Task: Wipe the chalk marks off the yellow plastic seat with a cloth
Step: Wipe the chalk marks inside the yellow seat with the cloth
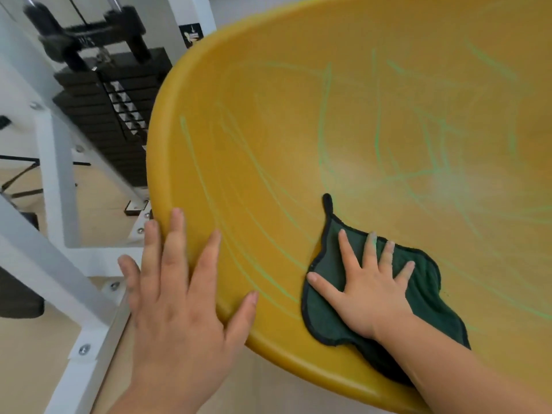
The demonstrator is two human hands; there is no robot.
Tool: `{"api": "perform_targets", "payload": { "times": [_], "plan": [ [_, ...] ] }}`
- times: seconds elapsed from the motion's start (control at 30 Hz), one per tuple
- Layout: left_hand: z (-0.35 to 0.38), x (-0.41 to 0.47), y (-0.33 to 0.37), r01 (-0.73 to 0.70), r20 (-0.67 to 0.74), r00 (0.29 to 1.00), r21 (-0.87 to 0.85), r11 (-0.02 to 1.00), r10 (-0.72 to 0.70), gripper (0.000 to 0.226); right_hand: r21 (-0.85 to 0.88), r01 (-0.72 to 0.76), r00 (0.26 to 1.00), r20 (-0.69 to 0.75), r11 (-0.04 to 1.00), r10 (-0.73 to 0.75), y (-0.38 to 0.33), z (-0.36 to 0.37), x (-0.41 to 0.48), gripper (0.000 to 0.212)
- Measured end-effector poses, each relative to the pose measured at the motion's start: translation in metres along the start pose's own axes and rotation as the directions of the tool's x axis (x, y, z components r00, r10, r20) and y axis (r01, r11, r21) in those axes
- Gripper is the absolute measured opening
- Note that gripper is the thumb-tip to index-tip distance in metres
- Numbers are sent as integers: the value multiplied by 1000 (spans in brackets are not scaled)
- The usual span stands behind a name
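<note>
A large yellow plastic seat [298, 115] fills most of the view, its curved surface crossed by pale green chalk marks [379, 138]. A dark green cloth [424, 297] with a black hem lies on the seat near its front rim. My right hand [367, 288] presses flat on the cloth with its fingers spread. My left hand [179, 294] rests on the seat's left rim, fingers straight, the thumb and forefinger over the yellow surface and the other fingers over the outer edge.
A white metal gym machine frame [56, 180] stands close to the left of the seat, with a black weight stack [119, 115] behind it. Pale wooden floor [27, 369] shows below the frame.
</note>
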State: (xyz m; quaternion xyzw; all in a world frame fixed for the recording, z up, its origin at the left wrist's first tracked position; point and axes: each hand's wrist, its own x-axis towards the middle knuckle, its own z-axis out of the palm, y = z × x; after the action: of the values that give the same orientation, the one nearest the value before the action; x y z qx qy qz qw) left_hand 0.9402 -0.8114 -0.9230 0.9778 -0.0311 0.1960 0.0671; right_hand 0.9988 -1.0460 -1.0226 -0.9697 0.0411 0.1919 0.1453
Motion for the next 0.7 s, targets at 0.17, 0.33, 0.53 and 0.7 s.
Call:
{"api": "perform_targets", "payload": {
  "times": [0.17, 0.33, 0.53, 0.7],
  "plan": [
    [-11, -1, -9, 41, -21, 999, -302, 952, -50, 99, -38, -59, 992, -112, 998, 54, 7, -23, 65, 119],
    [-13, 2, -21, 131, 56, 991, -328, 936, -119, 105, 103, 80, 984, -167, 991, -62, -58, -26, 86, 107],
    [-12, 7, -23, 110, 59, 994, -340, 934, -96, 107, 152, 529, 847, -29, 835, -531, -59, -4, -8, 82],
    [-11, 9, -30, 111, 87, 993, -383, 917, -84, 111, -90, 427, 896, 175, 900, -408, 23, -13, -23, 82]
  ]
}}
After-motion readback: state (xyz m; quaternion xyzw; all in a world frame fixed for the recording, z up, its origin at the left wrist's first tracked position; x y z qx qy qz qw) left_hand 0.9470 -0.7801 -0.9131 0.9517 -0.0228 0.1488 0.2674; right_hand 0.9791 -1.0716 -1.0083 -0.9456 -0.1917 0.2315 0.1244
